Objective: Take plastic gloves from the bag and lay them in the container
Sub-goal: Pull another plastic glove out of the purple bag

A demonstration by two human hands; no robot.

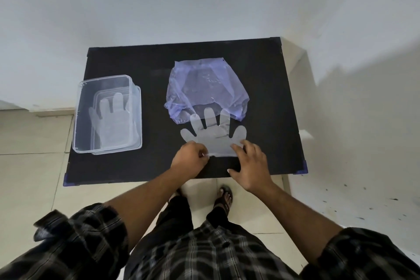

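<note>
Left hand [190,159] fingers are curling closed and pinching the near left corner of the cuff of a clear plastic glove [216,137]; the thumb and forefinger are meeting on the film. Right hand [251,166] is lying more open, fingers spread and only slightly bent, fingertips pressing on the near right corner of the same cuff, thumb pointing left along the table edge and not gripping anything. The glove is lying flat on the black table [147,166], fingers pointing away from the person, its three middle fingertips overlapping the open mouth of the bluish translucent bag [205,88], which is sitting just beyond it at the table centre. Well to the left, a clear rectangular container [81,120] is standing on the table with another glove [113,125] lying flat inside it, fingers also pointing away. Both forearms are extending from rolled plaid sleeves [79,241]. A sandalled foot [223,196] is showing on the tiled floor below the table edge.
</note>
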